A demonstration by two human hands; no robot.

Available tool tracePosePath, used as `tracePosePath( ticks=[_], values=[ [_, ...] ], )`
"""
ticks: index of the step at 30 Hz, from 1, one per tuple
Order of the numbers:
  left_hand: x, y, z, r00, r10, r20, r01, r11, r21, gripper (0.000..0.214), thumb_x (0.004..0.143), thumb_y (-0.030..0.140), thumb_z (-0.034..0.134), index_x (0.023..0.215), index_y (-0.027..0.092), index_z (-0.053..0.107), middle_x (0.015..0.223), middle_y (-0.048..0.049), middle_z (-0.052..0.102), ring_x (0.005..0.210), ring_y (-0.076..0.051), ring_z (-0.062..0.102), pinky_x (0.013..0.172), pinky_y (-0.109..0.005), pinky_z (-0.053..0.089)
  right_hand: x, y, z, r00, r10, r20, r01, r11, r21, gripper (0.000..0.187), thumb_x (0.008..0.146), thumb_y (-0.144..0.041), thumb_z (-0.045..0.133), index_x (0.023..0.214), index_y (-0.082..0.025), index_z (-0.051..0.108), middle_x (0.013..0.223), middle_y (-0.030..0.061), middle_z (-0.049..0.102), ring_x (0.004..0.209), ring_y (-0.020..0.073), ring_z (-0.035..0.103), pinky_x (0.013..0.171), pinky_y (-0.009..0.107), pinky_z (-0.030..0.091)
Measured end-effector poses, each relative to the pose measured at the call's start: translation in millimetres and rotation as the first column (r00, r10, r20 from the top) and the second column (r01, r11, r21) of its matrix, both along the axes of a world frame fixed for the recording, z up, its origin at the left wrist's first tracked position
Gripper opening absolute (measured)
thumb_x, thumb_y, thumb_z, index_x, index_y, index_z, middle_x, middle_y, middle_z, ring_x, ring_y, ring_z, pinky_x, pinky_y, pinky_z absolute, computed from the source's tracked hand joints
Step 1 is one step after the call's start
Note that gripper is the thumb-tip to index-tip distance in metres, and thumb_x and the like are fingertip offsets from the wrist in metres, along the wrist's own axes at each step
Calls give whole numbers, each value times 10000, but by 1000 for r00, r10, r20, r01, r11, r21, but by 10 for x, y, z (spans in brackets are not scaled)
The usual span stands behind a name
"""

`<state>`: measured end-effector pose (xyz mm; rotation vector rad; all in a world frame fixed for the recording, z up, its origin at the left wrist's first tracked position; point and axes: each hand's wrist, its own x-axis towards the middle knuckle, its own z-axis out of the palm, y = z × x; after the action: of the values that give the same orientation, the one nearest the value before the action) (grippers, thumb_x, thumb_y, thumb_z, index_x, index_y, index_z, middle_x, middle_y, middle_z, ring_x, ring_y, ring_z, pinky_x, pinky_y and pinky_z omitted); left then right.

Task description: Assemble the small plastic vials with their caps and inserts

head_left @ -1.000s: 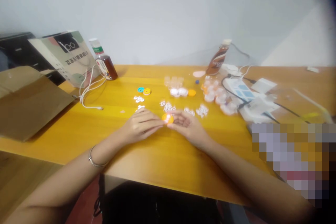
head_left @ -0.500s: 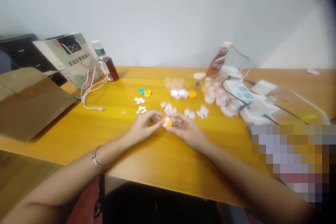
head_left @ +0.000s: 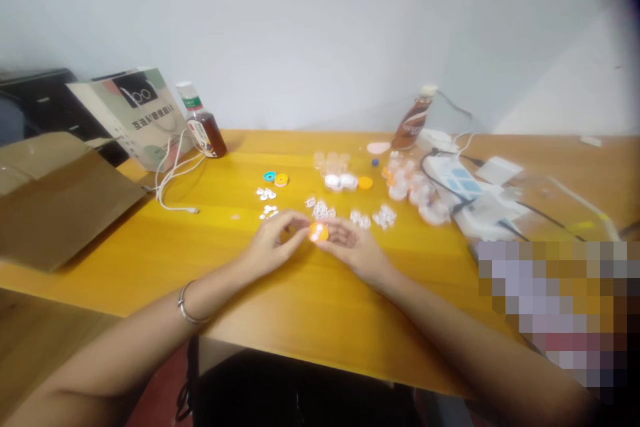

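Between my two hands is a small round orange cap (head_left: 319,233) with white on its face; the fine detail is blurred. My left hand (head_left: 277,239) pinches its left side with thumb and fingers. My right hand (head_left: 356,247) holds the right side, fingers curled. Just beyond lie small white pieces (head_left: 323,209) with cut-out shapes, with further white pieces (head_left: 385,216) to the right. Left of these are small white discs (head_left: 267,193), and behind them a blue ring-like cap (head_left: 269,177) touches a yellow one (head_left: 281,180).
Behind stand clear little cups (head_left: 332,161), white round caps (head_left: 341,181) and an orange lid (head_left: 365,183). A heap of clear containers (head_left: 413,187) lies right, beside a power strip (head_left: 457,180) with cables. Two bottles (head_left: 206,127) (head_left: 413,121), a cardboard box (head_left: 65,193) and white cable (head_left: 173,177) surround.
The view has tilted very slightly. Both hands keep the orange cap in nearly the same place, with hardly any finger movement.
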<state>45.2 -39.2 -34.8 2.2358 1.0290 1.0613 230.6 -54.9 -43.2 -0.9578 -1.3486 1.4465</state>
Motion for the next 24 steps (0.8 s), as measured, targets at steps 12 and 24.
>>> tracePosePath(
  ticks=[12, 24],
  values=[
    [3, 2, 10, 988, -59, -143, 96, 961, 259, 111, 814, 221, 550, 891, 157, 597, 816, -51, 597, 766, -134, 542, 695, -276, 433, -48, -18, -77, 999, 37, -1, -37, 999, 5, 315, 628, -225, 706, 916, -201, 580, 828, 4, 654, 758, 118, 622, 827, 324, 478],
    [18, 157, 120, 995, -24, -96, 48, 963, 264, 110, 833, 211, 512, 877, 150, 592, 843, -53, 604, 800, -135, 555, 738, -275, 440, -60, -1, -85, 1000, -3, 12, 4, 1000, -27, 356, 599, -237, 714, 922, -194, 569, 832, 13, 644, 759, 126, 612, 823, 333, 470]
  ],
)
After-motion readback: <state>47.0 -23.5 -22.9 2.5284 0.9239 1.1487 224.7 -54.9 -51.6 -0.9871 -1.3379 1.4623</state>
